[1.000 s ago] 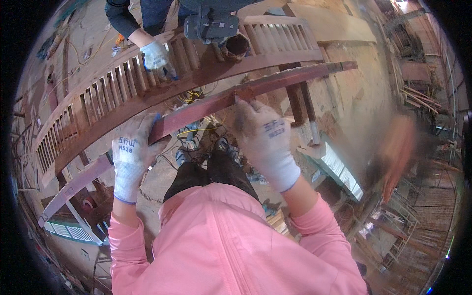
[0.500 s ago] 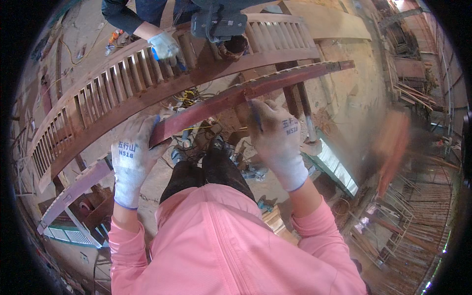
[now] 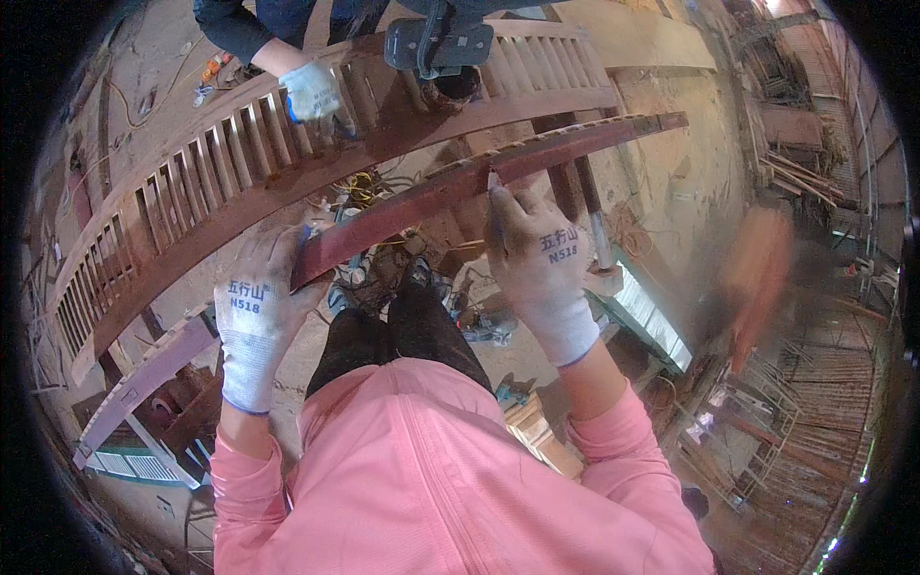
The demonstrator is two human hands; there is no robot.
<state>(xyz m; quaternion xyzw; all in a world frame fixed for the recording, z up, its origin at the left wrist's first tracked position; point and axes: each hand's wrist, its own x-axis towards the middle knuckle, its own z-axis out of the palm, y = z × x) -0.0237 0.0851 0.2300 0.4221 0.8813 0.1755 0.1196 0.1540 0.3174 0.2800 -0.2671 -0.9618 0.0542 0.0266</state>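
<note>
From the wearer, the left hand (image 3: 261,273), at ten o'clock, clasps the wooden rail (image 3: 398,218); the right hand (image 3: 537,238), at one, is half-curled beside its near edge, contents unclear to me. The rail, crossing twelve, looks stiff, fairly heavy: grip both edges, hands apart.

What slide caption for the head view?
Gloved left hand grips a curved reddish rail, right hand at its edge; co-worker's hand at slatted frame.

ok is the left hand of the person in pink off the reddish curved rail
No, the left hand is wrapped over the reddish curved rail, its fingers reaching across it.
</note>
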